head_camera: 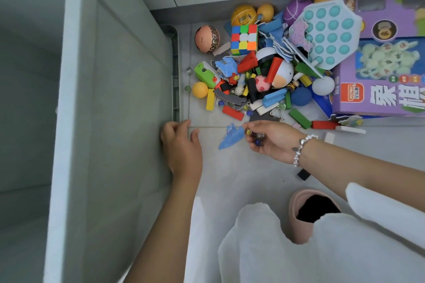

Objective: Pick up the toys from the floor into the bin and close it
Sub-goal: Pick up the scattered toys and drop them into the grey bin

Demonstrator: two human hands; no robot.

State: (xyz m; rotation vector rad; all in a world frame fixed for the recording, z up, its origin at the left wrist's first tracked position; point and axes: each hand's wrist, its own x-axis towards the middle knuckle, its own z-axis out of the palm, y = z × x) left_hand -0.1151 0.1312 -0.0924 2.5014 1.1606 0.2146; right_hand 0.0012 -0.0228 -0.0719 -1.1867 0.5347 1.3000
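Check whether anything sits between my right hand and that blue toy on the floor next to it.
Nothing visible does. The right hand, already holding a few marbles, is right beside the blue toy, with only bare floor tile around it.

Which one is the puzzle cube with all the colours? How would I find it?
Find the big purple game box on the right, then look left across the toy pile toward the two orange-yellow balls at the top. Just below them sits the puzzle cube, beside the pink ball with writing. It is the only toy covered in small squares of red, blue, green, yellow, orange and white.
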